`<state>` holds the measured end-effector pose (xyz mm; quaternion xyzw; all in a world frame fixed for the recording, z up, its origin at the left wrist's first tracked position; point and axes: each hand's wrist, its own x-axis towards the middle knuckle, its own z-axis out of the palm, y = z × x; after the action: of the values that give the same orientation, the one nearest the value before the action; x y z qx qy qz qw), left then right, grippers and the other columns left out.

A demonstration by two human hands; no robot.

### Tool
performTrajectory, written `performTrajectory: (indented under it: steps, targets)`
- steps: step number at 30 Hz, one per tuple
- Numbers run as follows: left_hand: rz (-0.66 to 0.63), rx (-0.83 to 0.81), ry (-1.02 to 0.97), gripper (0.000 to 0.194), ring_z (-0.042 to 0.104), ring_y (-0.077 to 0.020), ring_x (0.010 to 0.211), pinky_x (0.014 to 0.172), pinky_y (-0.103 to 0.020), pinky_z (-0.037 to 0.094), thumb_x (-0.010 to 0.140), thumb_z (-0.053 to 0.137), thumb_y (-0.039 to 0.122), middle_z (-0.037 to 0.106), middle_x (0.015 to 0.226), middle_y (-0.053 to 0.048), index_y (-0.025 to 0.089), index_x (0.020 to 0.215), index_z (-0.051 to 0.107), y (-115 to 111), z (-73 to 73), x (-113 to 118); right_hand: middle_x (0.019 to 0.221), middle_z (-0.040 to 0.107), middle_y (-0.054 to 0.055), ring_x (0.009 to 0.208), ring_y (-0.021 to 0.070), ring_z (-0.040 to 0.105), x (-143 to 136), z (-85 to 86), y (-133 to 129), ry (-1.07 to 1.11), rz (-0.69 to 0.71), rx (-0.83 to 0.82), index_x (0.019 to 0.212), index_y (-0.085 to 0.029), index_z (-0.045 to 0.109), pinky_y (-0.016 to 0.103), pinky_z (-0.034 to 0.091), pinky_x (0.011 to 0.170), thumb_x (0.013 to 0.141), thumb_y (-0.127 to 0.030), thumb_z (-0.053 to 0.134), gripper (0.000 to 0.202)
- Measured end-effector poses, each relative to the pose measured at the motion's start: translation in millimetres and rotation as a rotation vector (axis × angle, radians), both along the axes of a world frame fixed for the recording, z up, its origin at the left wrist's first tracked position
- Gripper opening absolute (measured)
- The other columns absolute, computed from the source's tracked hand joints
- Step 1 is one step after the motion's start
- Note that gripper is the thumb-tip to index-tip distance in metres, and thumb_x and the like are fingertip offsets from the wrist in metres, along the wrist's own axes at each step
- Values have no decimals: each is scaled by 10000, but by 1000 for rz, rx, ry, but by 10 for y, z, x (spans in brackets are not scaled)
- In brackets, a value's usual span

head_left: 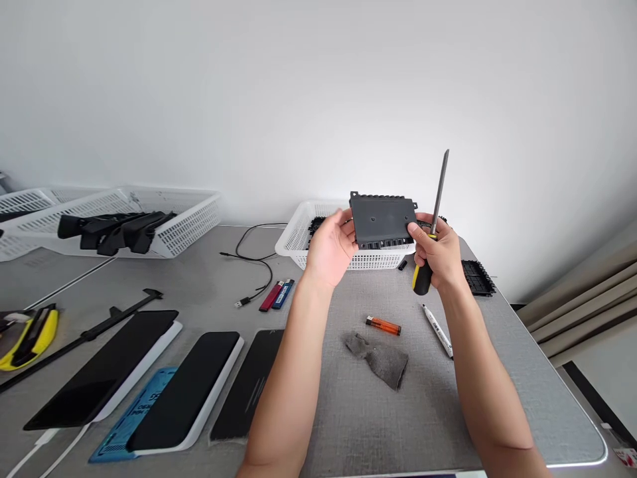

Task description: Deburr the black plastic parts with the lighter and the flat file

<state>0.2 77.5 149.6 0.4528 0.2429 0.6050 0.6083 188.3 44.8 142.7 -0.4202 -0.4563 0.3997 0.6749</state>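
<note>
A flat black plastic part with small holes and a toothed edge is held up in front of a white basket. My left hand supports its left side, the fingers partly behind it. My right hand pinches its right side with the thumb on the face. That same hand also grips a screwdriver with a black and yellow handle, its metal shaft pointing up. More black parts show inside the basket, partly hidden by the held part.
Dark phones lie at the left, near a black bar tool. An orange lighter, a grey cloth and a white marker are below the hands. Another black part sits right; a cable lies behind.
</note>
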Motion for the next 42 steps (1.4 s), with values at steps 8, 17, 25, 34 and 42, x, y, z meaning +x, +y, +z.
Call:
performTrajectory:
  steps: [8,17,25,34,42]
  targets:
    - [208,211,245,436,679,-265,1082,1002,-425,498,774,770,393,744,1081,-85,206,1140,624,-1,-87,130,772,586,-33,404,43,370,-43,-45,5,-223,-104,85,987,-234,575,233,310,363,761,-450,800,385]
    - [279,252,210,357,654,-263,1145,1055,-430,465,805,732,410,731,1130,-97,189,1071,644,59,-109,89,642,543,-11,455,79,405,0,17,-14,-317,-265,326,729,-209,503,247,303,431,963,-605,490,461]
    - [270,342,175,306,641,-268,1173,1059,-443,470,840,673,386,723,1156,-81,223,1096,638,89,-113,64,521,414,-42,441,94,361,50,-1,-36,-442,71,87,654,-199,513,253,265,435,909,-650,555,521]
    - [197,443,146,290,624,-258,1196,1063,-434,469,823,634,242,706,1196,-69,225,1112,645,45,-60,103,518,334,-42,516,104,276,-131,-61,-32,-742,-90,90,550,-199,429,279,215,503,907,-650,536,585]
    - [240,458,158,338,592,-281,1252,1067,-451,469,830,650,325,699,1212,-79,232,1154,628,24,-53,85,518,310,-44,520,108,257,-109,-65,-51,-758,-104,75,552,-201,424,284,201,503,912,-642,528,578]
